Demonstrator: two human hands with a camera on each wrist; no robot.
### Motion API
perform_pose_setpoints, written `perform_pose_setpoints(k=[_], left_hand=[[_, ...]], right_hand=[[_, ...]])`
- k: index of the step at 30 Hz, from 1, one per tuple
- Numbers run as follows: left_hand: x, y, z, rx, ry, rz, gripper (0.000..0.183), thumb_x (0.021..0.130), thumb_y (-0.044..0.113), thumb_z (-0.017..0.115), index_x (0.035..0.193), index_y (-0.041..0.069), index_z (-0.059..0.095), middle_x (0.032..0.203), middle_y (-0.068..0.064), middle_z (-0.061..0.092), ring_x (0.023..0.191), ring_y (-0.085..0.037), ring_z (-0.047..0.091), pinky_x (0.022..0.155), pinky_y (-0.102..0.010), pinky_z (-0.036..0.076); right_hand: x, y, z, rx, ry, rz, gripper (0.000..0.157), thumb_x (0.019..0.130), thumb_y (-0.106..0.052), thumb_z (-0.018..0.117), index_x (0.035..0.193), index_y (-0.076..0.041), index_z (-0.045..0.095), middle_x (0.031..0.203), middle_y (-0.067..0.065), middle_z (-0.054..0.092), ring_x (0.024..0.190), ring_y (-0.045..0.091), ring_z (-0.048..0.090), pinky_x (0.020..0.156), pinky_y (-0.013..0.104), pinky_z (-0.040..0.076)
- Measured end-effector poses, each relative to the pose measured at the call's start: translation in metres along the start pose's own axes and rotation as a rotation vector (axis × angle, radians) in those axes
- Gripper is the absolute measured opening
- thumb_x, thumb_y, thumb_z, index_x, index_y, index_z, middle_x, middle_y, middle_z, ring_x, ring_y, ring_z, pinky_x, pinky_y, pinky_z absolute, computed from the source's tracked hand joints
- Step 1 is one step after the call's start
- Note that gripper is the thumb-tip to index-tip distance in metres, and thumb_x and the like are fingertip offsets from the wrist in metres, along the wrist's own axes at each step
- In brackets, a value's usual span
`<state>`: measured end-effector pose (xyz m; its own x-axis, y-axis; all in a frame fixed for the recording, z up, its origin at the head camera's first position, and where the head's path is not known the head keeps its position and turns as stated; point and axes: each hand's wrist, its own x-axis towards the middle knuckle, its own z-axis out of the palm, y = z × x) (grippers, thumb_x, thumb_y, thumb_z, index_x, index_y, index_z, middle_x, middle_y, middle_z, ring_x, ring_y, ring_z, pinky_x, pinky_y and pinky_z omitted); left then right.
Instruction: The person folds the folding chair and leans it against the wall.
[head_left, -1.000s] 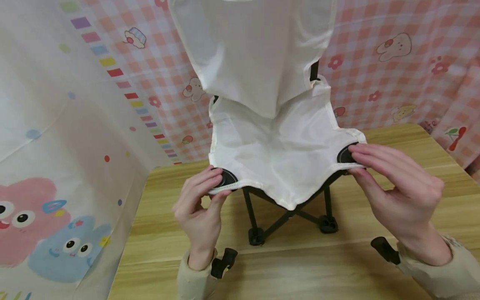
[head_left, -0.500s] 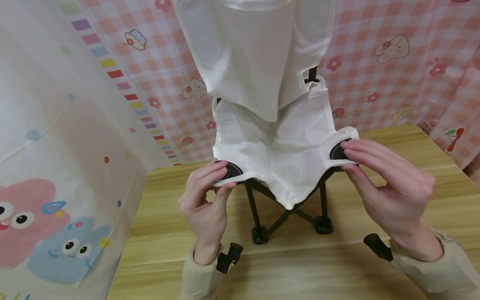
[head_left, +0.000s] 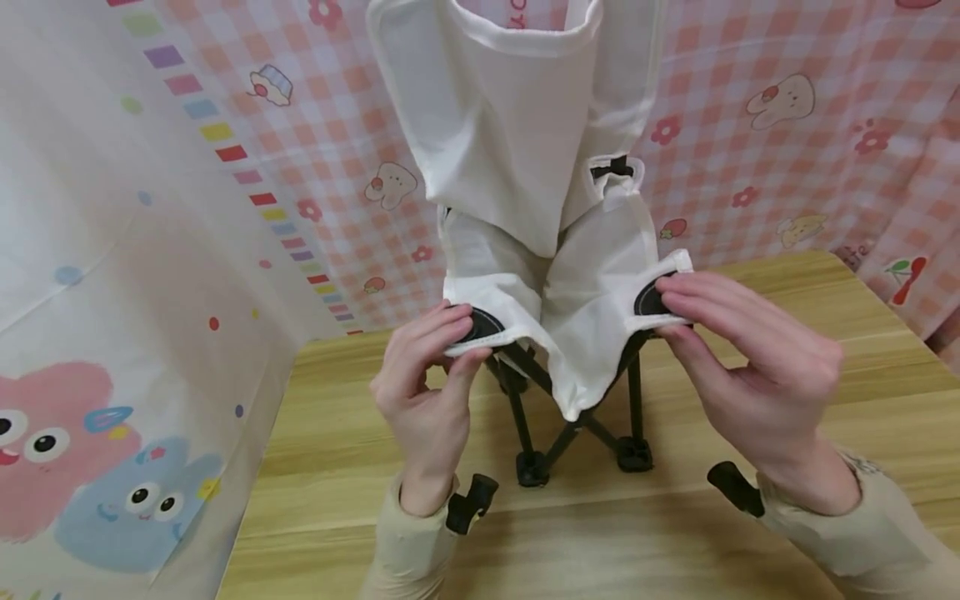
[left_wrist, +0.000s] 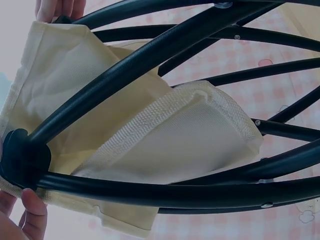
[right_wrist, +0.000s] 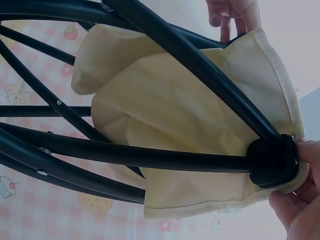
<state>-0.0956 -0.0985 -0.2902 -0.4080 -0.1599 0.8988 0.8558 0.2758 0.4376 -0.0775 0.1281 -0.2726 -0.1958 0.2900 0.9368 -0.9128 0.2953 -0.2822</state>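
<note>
A small folding chair with a white fabric seat (head_left: 600, 283) and black crossed legs (head_left: 521, 417) stands in the middle of the head view. My left hand (head_left: 423, 387) pinches its front left corner at a black patch (head_left: 486, 323), fingers on top and thumb beneath. At the front right corner, my right hand (head_left: 757, 379) grips likewise by another black patch (head_left: 647, 298). The seat sags in a deep fold between them. From below, the wrist views show dark tubes (left_wrist: 125, 70) meeting in black corner joints (left_wrist: 25, 160), with thumb and fingertips close against each joint (right_wrist: 272, 162).
The chair's white backrest (head_left: 517, 108) rises behind the seat. Below lies a wood-grain table (head_left: 600, 542). A pink checked curtain (head_left: 720, 108) hangs behind it, and a white printed curtain (head_left: 187, 333) borders the left side.
Both hands have come closer together, bringing the seat corners inward. The seat folds deeper, the legs have drawn nearer each other, and more of the backrest's top shows.
</note>
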Motion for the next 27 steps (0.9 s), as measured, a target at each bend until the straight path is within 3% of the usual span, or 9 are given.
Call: perform_pose_setpoints(k=[9, 27], left_hand=[[0.007, 0.001, 0.009, 0.006, -0.013, -0.012, 0.026, 0.079, 0.022, 0.076, 0.089, -0.002, 0.072, 0.095, -0.018, 0.073, 0.105, -0.03, 0.066, 0.06, -0.017, 0.049], [0.019, -0.006, 0.029, -0.019, -0.009, -0.036, 0.025, 0.079, 0.021, 0.076, 0.089, -0.001, 0.072, 0.097, -0.019, 0.073, 0.105, -0.026, 0.067, 0.054, -0.015, 0.048]], right_hand=[[0.002, 0.0, 0.014, -0.01, -0.017, -0.032, 0.025, 0.078, -0.011, 0.078, 0.081, 0.012, 0.072, 0.086, 0.026, 0.073, 0.09, 0.025, 0.072, 0.089, 0.027, 0.058], [0.005, 0.007, 0.035, -0.026, -0.095, -0.02, 0.025, 0.082, -0.018, 0.075, 0.088, 0.007, 0.074, 0.088, 0.025, 0.073, 0.092, 0.028, 0.071, 0.092, 0.032, 0.057]])
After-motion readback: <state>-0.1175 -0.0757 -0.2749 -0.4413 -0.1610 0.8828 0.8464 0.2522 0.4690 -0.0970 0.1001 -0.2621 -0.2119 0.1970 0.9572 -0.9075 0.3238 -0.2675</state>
